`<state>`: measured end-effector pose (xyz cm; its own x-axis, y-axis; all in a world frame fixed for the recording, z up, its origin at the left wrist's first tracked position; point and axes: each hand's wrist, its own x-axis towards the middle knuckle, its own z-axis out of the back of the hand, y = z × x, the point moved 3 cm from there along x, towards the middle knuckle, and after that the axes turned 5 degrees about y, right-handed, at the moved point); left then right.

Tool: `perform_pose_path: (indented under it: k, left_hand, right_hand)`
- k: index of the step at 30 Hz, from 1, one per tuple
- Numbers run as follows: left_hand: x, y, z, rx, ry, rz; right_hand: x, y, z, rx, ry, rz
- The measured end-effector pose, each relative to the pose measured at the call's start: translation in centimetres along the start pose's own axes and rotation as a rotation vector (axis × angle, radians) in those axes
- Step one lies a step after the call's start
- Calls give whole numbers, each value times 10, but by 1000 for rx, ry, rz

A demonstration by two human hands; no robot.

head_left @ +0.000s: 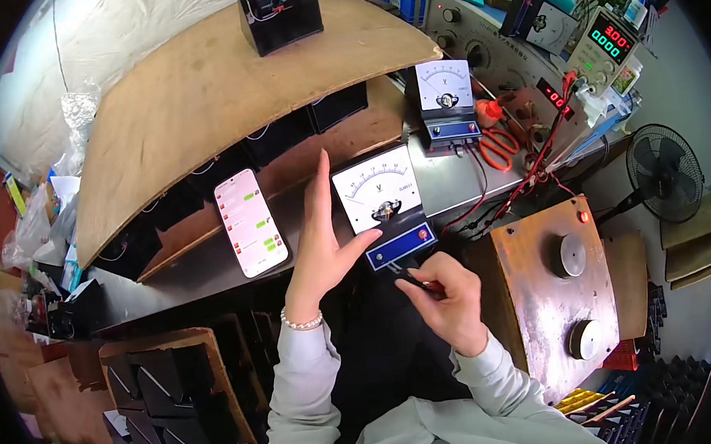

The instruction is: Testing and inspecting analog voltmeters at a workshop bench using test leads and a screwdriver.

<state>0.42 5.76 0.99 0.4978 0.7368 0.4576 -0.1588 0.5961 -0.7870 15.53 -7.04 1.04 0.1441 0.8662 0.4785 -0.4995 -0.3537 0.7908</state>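
Observation:
An analog voltmeter [378, 189] with a white dial, black lower housing and blue terminal strip leans upright in front of me. My left hand [317, 241] is at its left side, fingers stretched out and apart from the dial. The left thumb rests at the lower left edge, by the blue strip. My right hand [451, 298] is closed in a pinch below the meter. Between its fingers is a small dark tool [406, 274] with thin metal tips, touching or very near the meter's lower edge. The tool's other end is hidden in the hand.
A phone [252, 222] lies left of my left hand. A second voltmeter [445, 92], orange-handled scissors [499, 148] and red leads [526, 179] are at right. A wooden board [223, 91] covers several black housings. A metal-topped box [542, 291] with knobs stands right.

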Motion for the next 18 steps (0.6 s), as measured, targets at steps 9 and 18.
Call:
perform_pose_path:
  k: [9,18]
  left_hand:
    - [6,5,2,-82,101,123]
    - [1,8,-8,-236,63,215]
  right_hand:
    - [-2,3,-23,-87,-105,-68]
    - [6,-4,-11,-72,-12,-69]
